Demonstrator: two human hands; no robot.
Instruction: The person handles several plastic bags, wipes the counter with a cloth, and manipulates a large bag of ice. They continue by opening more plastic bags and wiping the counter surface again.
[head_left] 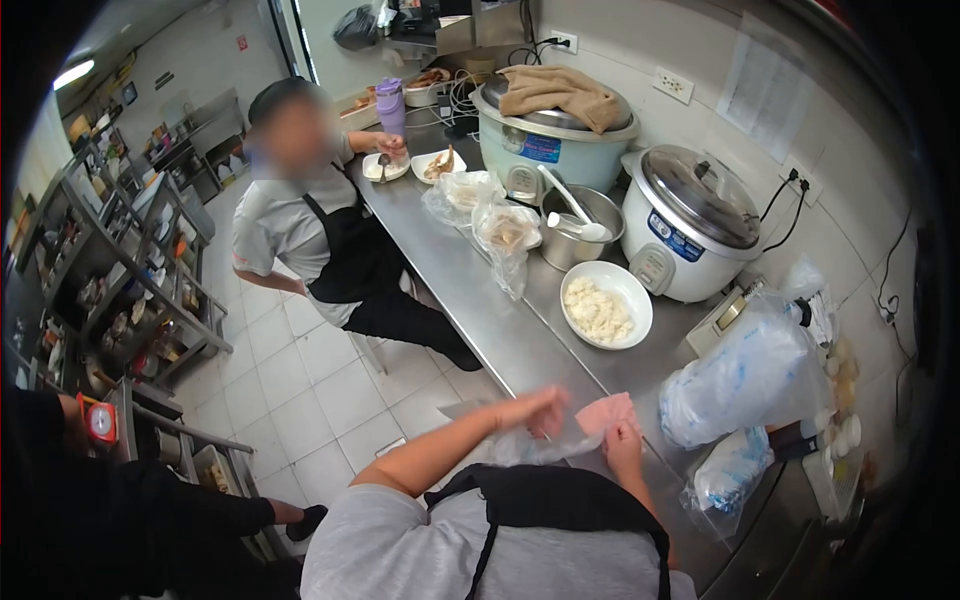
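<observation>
Over the steel counter (515, 345), near its front edge, my left hand (535, 410) is smeared by motion beside a clear plastic bag (500, 447); its grip cannot be made out. To its right, my right hand (624, 445) has its fingers closed on a pink cloth (606, 411). The clear plastic stretches between my two hands. Beyond them stands a white bowl (640, 320) holding pale, lumpy food (597, 308).
Two large rice cookers (545, 150) (690, 225) stand along the wall, with a metal pot (572, 250) before them. Bagged food (508, 228) lies beside the pot. Wrapped plastic packs (740, 375) are at right. A seated person (320, 225) is at the far left side.
</observation>
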